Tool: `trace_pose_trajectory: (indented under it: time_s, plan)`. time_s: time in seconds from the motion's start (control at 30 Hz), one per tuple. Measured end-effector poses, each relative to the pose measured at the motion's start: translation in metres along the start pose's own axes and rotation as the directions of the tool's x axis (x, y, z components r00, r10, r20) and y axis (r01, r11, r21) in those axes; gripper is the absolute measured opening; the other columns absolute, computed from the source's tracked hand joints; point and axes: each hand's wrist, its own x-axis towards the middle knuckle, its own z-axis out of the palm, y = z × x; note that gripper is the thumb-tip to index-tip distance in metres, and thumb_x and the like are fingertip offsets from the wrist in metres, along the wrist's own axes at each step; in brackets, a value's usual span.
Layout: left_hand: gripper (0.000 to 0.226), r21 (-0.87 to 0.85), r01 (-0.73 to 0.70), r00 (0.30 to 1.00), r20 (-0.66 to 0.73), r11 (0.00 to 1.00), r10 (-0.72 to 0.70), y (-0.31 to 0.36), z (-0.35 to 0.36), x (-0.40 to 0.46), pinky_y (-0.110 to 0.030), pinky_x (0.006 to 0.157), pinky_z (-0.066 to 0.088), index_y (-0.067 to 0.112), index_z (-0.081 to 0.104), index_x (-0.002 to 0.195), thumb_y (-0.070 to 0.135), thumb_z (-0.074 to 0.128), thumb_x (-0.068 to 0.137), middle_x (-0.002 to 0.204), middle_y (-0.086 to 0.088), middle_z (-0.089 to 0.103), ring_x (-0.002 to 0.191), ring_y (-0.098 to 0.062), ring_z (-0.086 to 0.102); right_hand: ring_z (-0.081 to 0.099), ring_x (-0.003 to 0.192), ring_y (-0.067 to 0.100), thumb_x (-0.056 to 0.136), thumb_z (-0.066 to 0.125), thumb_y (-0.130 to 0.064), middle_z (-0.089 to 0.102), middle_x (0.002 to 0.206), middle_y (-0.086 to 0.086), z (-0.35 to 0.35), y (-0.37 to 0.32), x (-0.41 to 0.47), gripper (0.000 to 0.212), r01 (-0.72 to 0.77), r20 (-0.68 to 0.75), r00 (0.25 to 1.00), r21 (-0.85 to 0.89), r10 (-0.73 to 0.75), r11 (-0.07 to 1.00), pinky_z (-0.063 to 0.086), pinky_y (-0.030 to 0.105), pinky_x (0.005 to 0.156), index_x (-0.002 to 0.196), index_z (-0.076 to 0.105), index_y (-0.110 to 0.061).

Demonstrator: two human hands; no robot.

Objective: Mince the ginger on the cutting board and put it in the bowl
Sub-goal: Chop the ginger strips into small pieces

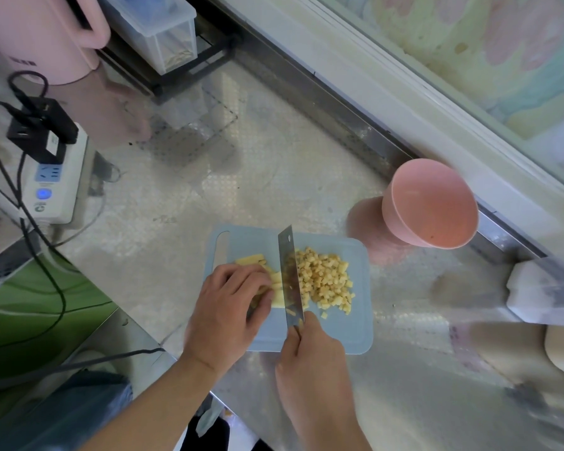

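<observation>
On the blue cutting board [355, 333], the right hand [310, 359] grips the knife [290, 275], and the left hand [225, 310] curls its fingers down on the ginger strips [251, 260]. Small ginger bits [326, 281] lie piled right of the blade. Farther back, the pink bowl [432, 203] stands off the board on the shiny counter [209, 190].

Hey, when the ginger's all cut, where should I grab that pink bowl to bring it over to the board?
Probably by the rim of the pink bowl on the side facing the cutting board, coming from the board side. It stands upright, open and apparently empty, with flared walls, so thumb inside and fingers outside should hold. Both hands are busy now.
</observation>
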Motion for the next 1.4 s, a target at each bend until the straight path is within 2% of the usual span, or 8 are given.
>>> trace_pose_trajectory:
  time_s: [0.2,0.3,0.43,0.53,0.73,0.97,1.27,1.4]
  plan:
    - [0.005,-0.016,-0.018,1.0,-0.009,1.0,0.018,0.0,0.0,0.001,-0.035,0.093,0.048,0.025,0.071,0.097,0.029,0.073,0.096,0.116,0.019,0.066,0.107,-0.018,0.052,0.054,0.062,0.016,0.099,0.038,-0.018,0.058,0.072,0.0,0.001,-0.004,0.001,0.012,-0.037,0.044,0.998,-0.04,0.038,0.999,0.037,0.029,0.051,0.089,0.042,-0.024]
    - [0.004,-0.012,-0.027,1.0,-0.004,1.0,0.027,0.0,0.0,0.001,-0.035,0.093,0.048,0.025,0.072,0.097,0.028,0.074,0.096,0.116,0.018,0.067,0.107,-0.018,0.053,0.05,0.06,0.015,0.096,0.038,-0.013,0.055,0.071,-0.002,0.0,-0.007,0.006,0.018,-0.061,0.068,0.996,-0.075,0.066,0.995,0.031,0.026,0.048,0.082,0.038,-0.025]
    - [0.004,-0.017,-0.03,0.999,-0.012,0.999,0.029,-0.001,0.001,0.001,-0.036,0.092,0.048,0.024,0.073,0.098,0.026,0.074,0.095,0.115,0.016,0.068,0.107,-0.018,0.054,0.054,0.062,0.013,0.093,0.04,-0.011,0.058,0.073,-0.004,0.007,-0.012,0.02,0.013,-0.039,0.043,0.998,-0.083,0.043,0.996,0.04,0.028,0.052,0.091,0.047,-0.022]
    - [0.006,-0.021,-0.026,1.0,-0.019,0.999,0.025,-0.001,0.001,0.001,-0.035,0.093,0.049,0.024,0.073,0.098,0.029,0.069,0.098,0.116,0.017,0.067,0.108,-0.018,0.053,0.059,0.064,0.017,0.097,0.04,-0.014,0.062,0.072,-0.003,0.01,-0.01,0.022,0.012,-0.02,0.007,1.0,-0.027,0.02,0.999,0.048,0.035,0.058,0.098,0.049,-0.023]
    - [0.005,-0.039,-0.013,1.0,-0.02,0.999,0.012,-0.002,0.002,0.001,-0.038,0.092,0.05,0.023,0.071,0.096,0.024,0.075,0.093,0.116,0.017,0.067,0.105,-0.019,0.054,0.049,0.054,0.016,0.101,0.039,-0.021,0.055,0.064,-0.001,0.003,-0.002,0.005,0.016,0.019,-0.019,1.0,0.028,-0.019,0.999,0.036,0.029,0.049,0.086,0.041,-0.025]
    - [0.008,-0.056,-0.003,1.0,-0.013,0.998,0.003,0.0,0.001,0.001,-0.035,0.092,0.049,0.024,0.071,0.095,0.023,0.078,0.091,0.116,0.019,0.067,0.105,-0.018,0.054,0.054,0.06,0.017,0.101,0.038,-0.024,0.058,0.069,-0.002,0.003,-0.002,0.001,0.014,-0.004,0.013,1.0,0.002,0.004,1.0,0.042,0.032,0.054,0.088,0.044,-0.023]
    - [0.008,-0.051,-0.006,1.0,-0.007,0.999,0.005,0.0,0.0,0.0,-0.033,0.094,0.047,0.025,0.072,0.094,0.023,0.078,0.09,0.116,0.02,0.068,0.107,-0.018,0.054,0.051,0.062,0.017,0.096,0.04,-0.014,0.055,0.073,-0.002,0.009,-0.008,0.003,0.018,-0.095,0.066,0.993,-0.079,0.101,0.992,0.032,0.027,0.048,0.083,0.033,-0.025]
    - [0.008,-0.044,-0.018,1.0,-0.003,0.999,0.018,-0.002,0.001,0.001,-0.034,0.094,0.048,0.024,0.072,0.095,0.023,0.078,0.09,0.116,0.018,0.068,0.107,-0.019,0.056,0.06,0.073,0.021,0.092,0.044,-0.011,0.062,0.081,-0.001,0.016,-0.011,0.015,0.012,-0.089,0.06,0.994,-0.098,0.096,0.991,0.039,0.029,0.055,0.094,0.041,-0.023]
